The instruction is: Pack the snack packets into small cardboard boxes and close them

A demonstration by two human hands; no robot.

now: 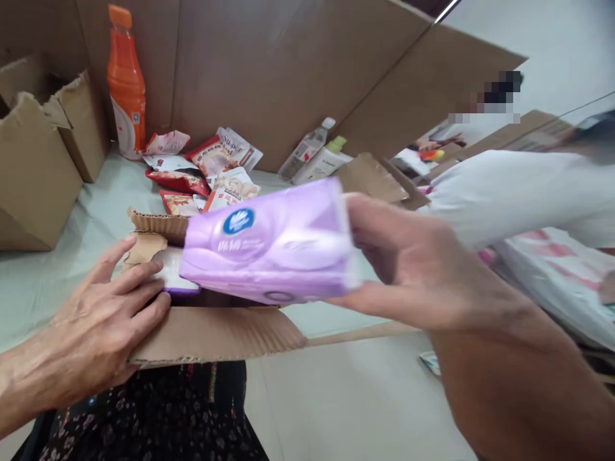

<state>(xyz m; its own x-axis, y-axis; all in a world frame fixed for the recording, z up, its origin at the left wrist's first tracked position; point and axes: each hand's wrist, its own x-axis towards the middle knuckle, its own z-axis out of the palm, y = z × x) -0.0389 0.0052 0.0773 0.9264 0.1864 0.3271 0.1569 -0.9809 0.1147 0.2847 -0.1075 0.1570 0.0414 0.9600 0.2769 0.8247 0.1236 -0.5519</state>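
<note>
A purple tissue pack [269, 246] is gripped at its right end by the right hand [413, 269] and held above an open cardboard box [216, 333] on the bench [48, 269]. The left hand [100, 320], fingers spread and grasping nothing, is laid flat on the box's flap (snack packets [202, 173] and an orange bottle [125, 83] are seen behind).

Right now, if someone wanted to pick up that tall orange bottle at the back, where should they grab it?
Probably around the body of the orange bottle, just above its label, coming from the front right. It stands upright against the cardboard wall, with a box to its left, so only that side is open.
</note>
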